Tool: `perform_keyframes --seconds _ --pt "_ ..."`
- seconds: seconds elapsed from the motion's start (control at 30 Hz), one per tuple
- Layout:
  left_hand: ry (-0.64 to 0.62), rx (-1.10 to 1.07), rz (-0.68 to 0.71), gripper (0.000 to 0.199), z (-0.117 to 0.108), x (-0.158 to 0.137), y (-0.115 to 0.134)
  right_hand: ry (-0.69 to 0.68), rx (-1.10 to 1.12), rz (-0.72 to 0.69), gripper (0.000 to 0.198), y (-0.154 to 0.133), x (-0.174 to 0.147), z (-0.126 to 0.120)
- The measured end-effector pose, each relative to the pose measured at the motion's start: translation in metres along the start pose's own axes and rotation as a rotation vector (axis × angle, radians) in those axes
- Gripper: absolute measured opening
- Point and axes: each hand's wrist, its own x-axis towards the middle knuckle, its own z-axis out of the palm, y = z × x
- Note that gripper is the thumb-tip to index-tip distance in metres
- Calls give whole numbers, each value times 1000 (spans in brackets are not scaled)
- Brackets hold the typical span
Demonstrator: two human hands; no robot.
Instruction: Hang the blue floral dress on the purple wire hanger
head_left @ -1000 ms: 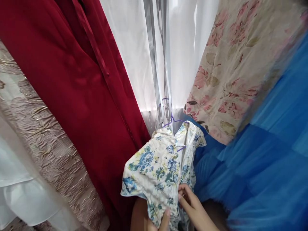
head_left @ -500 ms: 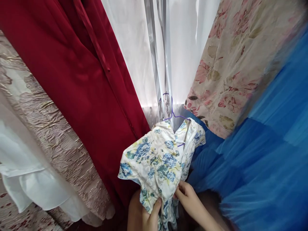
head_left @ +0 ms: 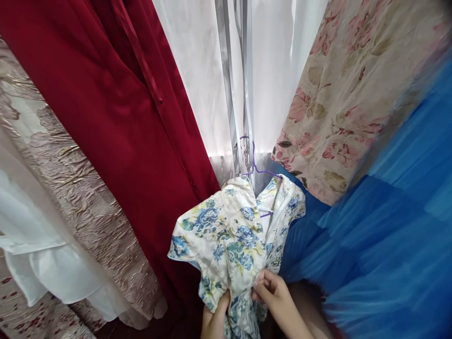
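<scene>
A white dress with blue, green and yellow flowers (head_left: pixel 226 235) hangs from a purple wire hanger (head_left: pixel 255 165) in front of me. Its neckline is open at the right, and its lower part drops out of the frame. My left hand (head_left: pixel 216 316) is closed on the dress's left side near the waist, thumb in front and the other fingers hidden behind the cloth. With thumb and fingertips, my right hand (head_left: pixel 272 296) pinches the front edge at the waist. The hanger's hook is caught among white straps (head_left: pixel 236 103).
A red satin gown (head_left: pixel 116 117) and a textured pink-gold garment (head_left: pixel 88 188) hang at the left, beside white ruffled fabric (head_left: pixel 52 268). Behind is a white cloth (head_left: pixel 190 47). To the right hang a pink-flowered beige garment (head_left: pixel 328 113) and blue tulle (head_left: pixel 388 245).
My right hand has moved up slightly along the front edge, its fingertips now showing on the cloth. My left hand has shifted slightly left and down, and the dress front spreads a little wider.
</scene>
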Motion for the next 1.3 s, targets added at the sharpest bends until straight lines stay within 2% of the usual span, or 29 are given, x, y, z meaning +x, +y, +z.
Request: perform_keyframes --seconds 0.07,0.1,0.13,0.17,0.27,0.3,0.37,0.43,0.5,0.57,0.67,0.8,0.87,0.97,1.1,1.2,1.3 --pt "64 -81 -166 41 -2 9 3 9 118 93 46 2 -2 -5" --pt "104 -114 -190 44 -3 13 4 24 167 131 48 3 -3 -8" --pt "144 -139 -145 46 -4 16 4 42 199 159 49 4 -4 -11" --pt "186 -148 -43 49 -5 17 3 64 212 175 50 6 -5 -14" --pt "252 -68 329 48 -2 12 -1 109 167 193 53 9 -9 -18" --pt "206 -6 403 41 2 7 -3 113 139 197 54 9 -11 -18" --pt "-16 132 478 24 15 -3 -6 97 88 201 55 10 -13 -15" --pt "-271 224 483 17 30 -13 -8 69 62 191 55 9 -15 -11" --pt "-397 246 460 16 44 -18 -10 29 66 178 55 8 -18 -7" --pt "-405 243 455 12 52 -20 -14 13 97 174 54 7 -19 -5" --pt "-363 245 544 23 57 -17 -22 46 172 186 53 0 -16 -9" --pt "-374 270 673 25 57 -12 -32 135 271 133 49 -30 1 -17" --pt "-386 302 677 24 55 -12 -32 131 240 89 45 -51 10 -19" --pt "-391 342 627 21 49 -14 -22 38 61 45 41 -71 14 -19" --pt "-471 339 562 17 39 -17 -3 -36 -175 -47 33 -55 -1 -19" --pt "-526 297 555 18 35 -18 3 8 -328 -66 23 -30 -18 -19" --pt "-550 282 555 18 36 -18 3 65 -415 -90 22 -15 -26 -20"
